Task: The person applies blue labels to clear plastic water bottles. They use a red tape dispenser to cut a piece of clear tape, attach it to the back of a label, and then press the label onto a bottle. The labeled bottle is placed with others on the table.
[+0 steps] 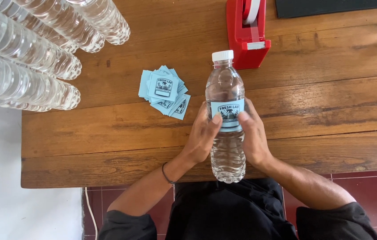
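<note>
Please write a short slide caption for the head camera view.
Both hands, left hand and right hand, hold a clear water bottle, thumbs on its blue label.

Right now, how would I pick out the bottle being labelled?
On the wooden table, look near its front edge, below the red tape dispenser. The water bottle lies between both hands, the only one wearing a pale blue label; the stacked bottles are bare.

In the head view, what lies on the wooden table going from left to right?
Stacked clear bottles → pile of light blue labels → left hand → labelled water bottle → right hand; the red tape dispenser overlaps these sideways, further away.
</note>
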